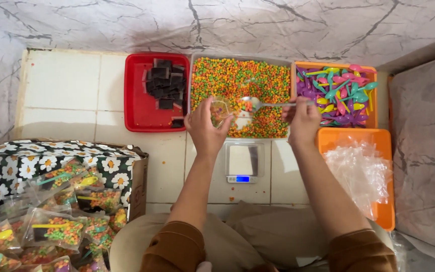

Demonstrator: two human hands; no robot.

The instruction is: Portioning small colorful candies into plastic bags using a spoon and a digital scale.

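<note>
Right hand is closed round the handle of a metal spoon, fingers curled tight, knuckles up, wrist cocked inward; spoon bowl points left w/ a few pellets in it, right at the mouth of a small clear plastic bag. Left hand pinches that bag by its lower part, thumb & fingers wrapped round it, holding it upright; some coloured pellets already inside. Both hands hover over the near edge of the clear rectangular tub of orange, green and yellow pellets, forearms reaching straight out from brown sleeves.

Just below the hands, btwn the forearms: a small silver digital scale w/ a blue-lit display, pan bare. Left of the tub, touching it, a red plastic tray of dark square pieces. Right of it, an orange tray of small plastic spoons in pink, purple, teal and yellow, and nearer, an orange tray of empty clear bags.

All sits on a pale tiled floor; grey-veined marble wall behind & to the right. Near left, a daisy-print box heaped w/ filled bags, well apart from the hands.

Trays pack edge to edge along the back wall. Open tiles lie left of the red tray; a few stray pellets lie near the scale.
</note>
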